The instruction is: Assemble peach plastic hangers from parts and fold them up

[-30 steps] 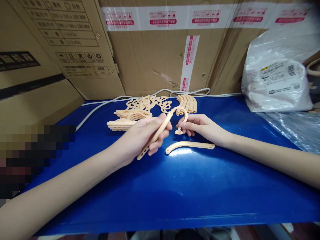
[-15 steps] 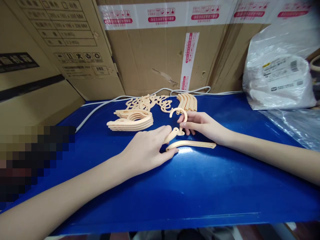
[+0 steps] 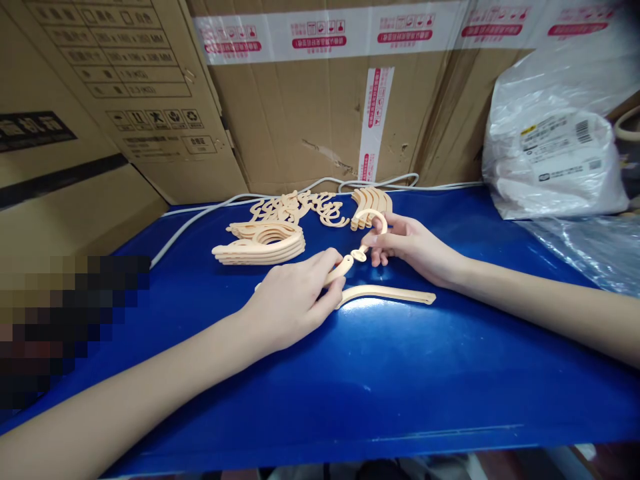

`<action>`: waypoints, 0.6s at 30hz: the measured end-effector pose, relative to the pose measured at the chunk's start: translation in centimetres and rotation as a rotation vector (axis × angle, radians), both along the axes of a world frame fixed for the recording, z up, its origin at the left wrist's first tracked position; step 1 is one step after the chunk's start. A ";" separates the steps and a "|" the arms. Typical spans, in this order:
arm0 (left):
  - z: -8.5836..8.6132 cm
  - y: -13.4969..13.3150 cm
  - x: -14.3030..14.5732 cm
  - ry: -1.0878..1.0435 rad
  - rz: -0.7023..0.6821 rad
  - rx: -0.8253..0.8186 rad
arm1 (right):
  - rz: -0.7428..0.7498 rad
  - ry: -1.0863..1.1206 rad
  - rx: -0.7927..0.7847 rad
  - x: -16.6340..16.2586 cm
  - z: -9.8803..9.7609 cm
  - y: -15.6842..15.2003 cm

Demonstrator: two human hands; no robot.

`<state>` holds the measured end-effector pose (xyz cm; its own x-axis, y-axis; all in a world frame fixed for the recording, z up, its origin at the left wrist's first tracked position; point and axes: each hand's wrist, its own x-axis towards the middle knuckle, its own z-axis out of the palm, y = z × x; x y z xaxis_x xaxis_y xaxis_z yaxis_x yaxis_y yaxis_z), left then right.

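We see the slim arm piece (image 3: pixel 343 268) just above the surface (image 3: pixel 400 387), its long axis slanting from lower left to upper right. Its rounded end, pierced by a small hole, points up and right at the hook's foot, just beside it; whether they touch, we cannot tell. The left hand (image 3: pixel 295 297) curls over the piece, thumb and fingers closed about it, hiding most of its length.

The hook (image 3: pixel 384 223) is pinched by its stem between the thumb and fingers of the right hand (image 3: pixel 407 243). Its stem slopes down and left to a flat round foot, and its arch bends over to the left, the tip near the stacked bars (image 3: pixel 373 200). Both parts are pale cream, smooth and plastic-looking.

Below them a loose curved arm (image 3: pixel 390 291) lies mostly crosswise, its right end blunt, its left end hidden by the left thumb.
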<state>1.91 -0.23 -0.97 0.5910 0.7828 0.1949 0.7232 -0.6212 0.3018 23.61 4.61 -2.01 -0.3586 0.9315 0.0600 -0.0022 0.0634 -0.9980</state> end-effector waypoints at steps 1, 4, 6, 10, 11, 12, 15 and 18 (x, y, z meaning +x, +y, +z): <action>-0.1 0.1 0.0 -0.002 0.013 -0.002 | -0.006 0.016 -0.012 0.0 0.0 0.0; -0.1 0.1 0.0 -0.015 0.034 -0.020 | -0.006 0.052 -0.026 0.1 0.1 0.2; 0.0 0.1 0.0 -0.024 0.031 -0.035 | 0.001 0.058 -0.019 0.2 0.0 0.3; -0.1 0.1 0.0 -0.068 -0.002 -0.011 | 0.024 0.049 0.000 0.4 -0.3 0.3; -0.1 0.2 0.0 -0.079 -0.013 -0.001 | 0.031 0.046 0.004 0.5 -0.3 0.3; -0.2 0.2 0.0 -0.086 -0.021 0.007 | 0.040 0.043 0.010 0.5 -0.3 0.3; -0.4 0.3 0.0 -0.092 -0.038 0.024 | 0.070 0.052 0.028 0.6 -0.4 0.3; -0.3 0.3 -0.1 -0.076 -0.040 0.031 | 0.089 0.074 0.039 0.7 -0.4 0.3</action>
<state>1.81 0.08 -1.30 0.6041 0.7519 0.2642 0.6737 -0.6589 0.3346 24.27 4.95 -2.43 -0.4333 0.8925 0.1251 -0.0827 0.0989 -0.9917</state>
